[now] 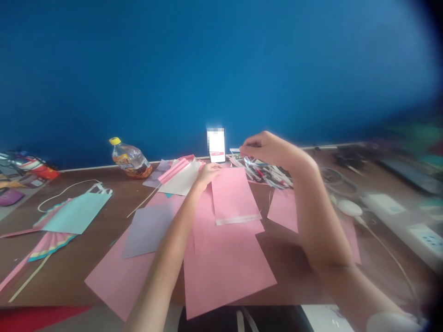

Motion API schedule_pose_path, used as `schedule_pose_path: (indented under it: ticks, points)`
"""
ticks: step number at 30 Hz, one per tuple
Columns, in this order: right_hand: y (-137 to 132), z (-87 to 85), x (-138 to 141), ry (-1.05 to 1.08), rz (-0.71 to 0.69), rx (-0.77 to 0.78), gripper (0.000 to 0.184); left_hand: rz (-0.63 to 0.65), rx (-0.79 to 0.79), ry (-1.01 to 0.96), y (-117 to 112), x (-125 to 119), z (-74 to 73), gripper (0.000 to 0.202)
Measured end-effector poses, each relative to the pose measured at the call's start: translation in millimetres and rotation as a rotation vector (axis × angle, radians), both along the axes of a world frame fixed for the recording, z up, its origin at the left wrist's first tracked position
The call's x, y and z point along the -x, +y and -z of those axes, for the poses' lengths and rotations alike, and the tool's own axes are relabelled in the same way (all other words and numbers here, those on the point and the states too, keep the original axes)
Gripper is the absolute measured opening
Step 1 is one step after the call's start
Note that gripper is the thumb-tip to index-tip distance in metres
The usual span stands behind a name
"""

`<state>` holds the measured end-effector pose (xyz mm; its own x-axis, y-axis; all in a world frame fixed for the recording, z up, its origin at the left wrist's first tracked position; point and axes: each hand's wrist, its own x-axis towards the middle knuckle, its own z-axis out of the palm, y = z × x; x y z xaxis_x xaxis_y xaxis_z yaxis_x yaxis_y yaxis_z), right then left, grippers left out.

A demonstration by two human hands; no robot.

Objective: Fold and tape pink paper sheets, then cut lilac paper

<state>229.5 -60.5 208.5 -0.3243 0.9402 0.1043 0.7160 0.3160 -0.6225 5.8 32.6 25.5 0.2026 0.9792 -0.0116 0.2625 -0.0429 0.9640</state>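
My left hand (206,175) rests with its fingers laid on the far corner of a pink paper sheet (232,196) on the brown table (83,258). My right hand (265,148) is raised near the back of the table, fingers pinched together over a clear container of pens (266,173); what it pinches is too small to name. More pink sheets (224,265) lie overlapped under my forearms. A lit phone (216,145) stands against the blue wall between my hands.
A tipped plastic bottle (130,160) lies at the back left. A light blue sheet (78,212) and folded striped paper fans (48,242) sit left. A grey sheet (148,228), thin sticks, cables and a white power strip (408,221) at right.
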Motion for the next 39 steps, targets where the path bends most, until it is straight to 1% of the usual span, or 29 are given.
schedule_pose_path:
  ticks: [2,5,8,11,13,15,17,20,23,28,31,35,39]
  points:
    - [5,3.8,3,-0.024,-0.024,0.038,0.029,0.076,0.024,0.026,0,2,4.2,0.037]
    - [18,15.3,9,-0.052,-0.098,0.130,0.027,0.193,0.016,0.111,-1,6,3.6,0.037]
    - [32,30.7,14,-0.111,-0.122,0.221,0.029,0.273,0.023,0.172,-1,12,-3.0,0.039]
    - [45,44.7,17,-0.207,-0.144,0.282,0.028,0.412,0.007,0.204,-2,15,-13.7,0.034]
    - [51,51.3,17,-0.258,-0.159,0.306,0.027,0.360,-0.024,0.216,-3,15,-21.3,0.030]
    - [55,55.8,17,-0.274,-0.183,0.333,0.027,0.284,-0.042,0.202,-7,13,-27.8,0.038]
    - [58,59.0,16,-0.265,-0.202,0.351,0.028,0.268,-0.050,0.145,-12,10,-32.4,0.045]
    - [61,62.5,16,-0.256,-0.217,0.356,0.029,0.273,-0.069,0.074,-18,9,-35.2,0.047]
    - [61,64.7,17,-0.248,-0.219,0.367,0.029,0.220,-0.072,0.061,-21,10,-33.8,0.042]
    - [59,65.0,21,-0.265,-0.194,0.384,0.032,0.151,-0.080,-0.001,-18,19,-25.7,0.032]
    - [60,65.5,20,-0.301,-0.135,0.366,0.030,0.124,-0.061,0.000,-18,27,-22.7,0.029]
    - [64,68.0,15,-0.350,-0.051,0.337,0.025,0.094,-0.025,0.020,-20,32,-23.2,0.024]
    - [68,69.7,7,-0.388,0.045,0.306,0.027,0.071,0.025,0.058,-19,37,-24.1,0.022]
